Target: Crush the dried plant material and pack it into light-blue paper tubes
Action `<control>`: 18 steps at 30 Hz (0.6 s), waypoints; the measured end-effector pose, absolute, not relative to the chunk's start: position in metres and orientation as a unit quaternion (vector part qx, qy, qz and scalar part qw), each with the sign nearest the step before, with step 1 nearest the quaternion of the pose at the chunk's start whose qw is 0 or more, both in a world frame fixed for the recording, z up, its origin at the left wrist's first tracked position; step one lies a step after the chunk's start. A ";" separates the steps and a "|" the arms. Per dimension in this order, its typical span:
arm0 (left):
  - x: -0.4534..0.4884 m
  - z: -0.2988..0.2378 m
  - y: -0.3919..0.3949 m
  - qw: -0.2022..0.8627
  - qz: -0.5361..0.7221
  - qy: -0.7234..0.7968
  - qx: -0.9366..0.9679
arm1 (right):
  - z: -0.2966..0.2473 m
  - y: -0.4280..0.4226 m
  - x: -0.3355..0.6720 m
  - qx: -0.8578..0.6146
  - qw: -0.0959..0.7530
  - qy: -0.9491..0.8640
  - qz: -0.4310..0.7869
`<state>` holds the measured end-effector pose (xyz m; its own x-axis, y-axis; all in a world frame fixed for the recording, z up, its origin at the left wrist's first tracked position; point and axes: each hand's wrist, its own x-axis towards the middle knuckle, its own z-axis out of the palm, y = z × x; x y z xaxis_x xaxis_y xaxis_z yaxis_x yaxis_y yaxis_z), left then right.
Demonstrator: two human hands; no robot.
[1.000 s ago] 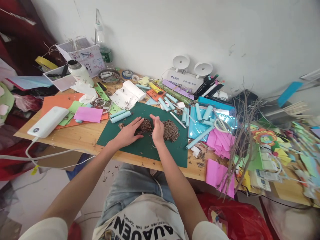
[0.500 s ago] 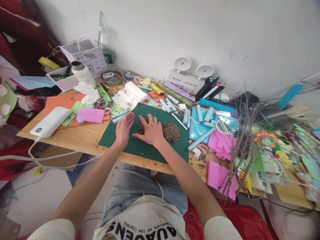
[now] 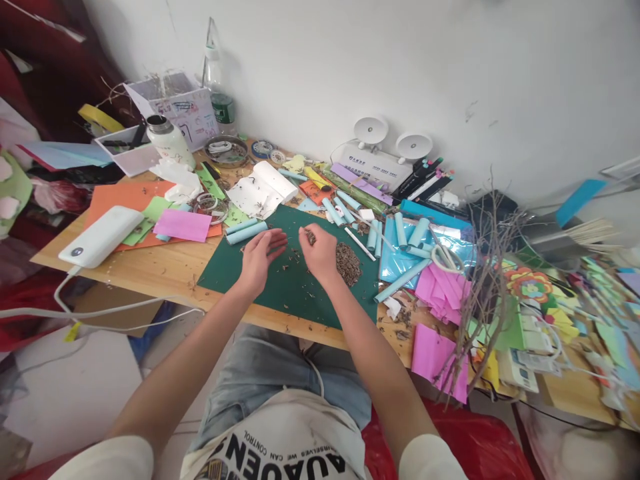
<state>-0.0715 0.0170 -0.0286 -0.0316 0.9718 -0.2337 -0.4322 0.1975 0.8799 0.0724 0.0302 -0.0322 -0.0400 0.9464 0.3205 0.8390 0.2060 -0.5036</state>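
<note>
My right hand [image 3: 319, 255] is closed over the green mat [image 3: 280, 300], with a bit of brown, crumbly plant material [image 3: 311, 237] showing between its thumb and fingers. Close by its right side lies a heap of the same brown crumbs [image 3: 349, 264]. My left hand [image 3: 262, 261] is held over the mat's left half, palm turned inward, fingers stretched out and nothing in them. Between the two hands, loose crumbs are scattered on the mat. Two pale blue paper tubes [image 3: 247, 232] lie just beyond my left hand.
More blue paper tubes [image 3: 400, 230], scissors [image 3: 447, 257] and pink paper [image 3: 440, 357] crowd the right side, beside upright dry twigs [image 3: 483, 293]. A white power bank [image 3: 100, 237] with a cable lies left. A white bottle [image 3: 171, 143] and a two-headed lamp [image 3: 373, 163] stand at the back.
My right hand has gone from spread over the left crumb pile to closed on a clump of it, leaving only scattered bits. My left hand has shifted slightly right.
</note>
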 end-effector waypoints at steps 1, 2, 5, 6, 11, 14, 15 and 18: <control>-0.065 -0.025 0.021 0.679 0.539 0.432 0.250 | -0.028 0.031 0.072 -0.615 0.351 -0.701 0.085; -0.059 -0.023 0.025 0.732 0.505 0.414 0.197 | -0.024 0.030 0.070 -0.602 0.384 -0.696 0.079; -0.041 -0.019 0.035 0.834 0.423 0.347 0.069 | -0.019 0.026 0.062 -0.571 0.377 -0.727 0.054; -0.037 -0.019 0.037 0.850 0.412 0.326 0.043 | -0.020 0.024 0.061 -0.568 0.356 -0.741 0.043; -0.031 -0.024 0.040 0.866 0.410 0.287 0.013 | -0.023 0.013 0.064 -0.550 0.328 -0.768 0.013; -0.035 -0.026 0.043 0.860 0.425 0.281 0.020 | -0.018 0.011 0.069 -0.541 0.354 -0.762 0.034; -0.036 -0.026 0.044 0.858 0.429 0.281 0.023 | -0.015 0.012 0.070 -0.537 0.369 -0.757 0.050; -0.037 -0.024 0.045 0.852 0.425 0.302 0.037 | -0.007 0.023 0.072 -0.533 0.438 -0.719 0.084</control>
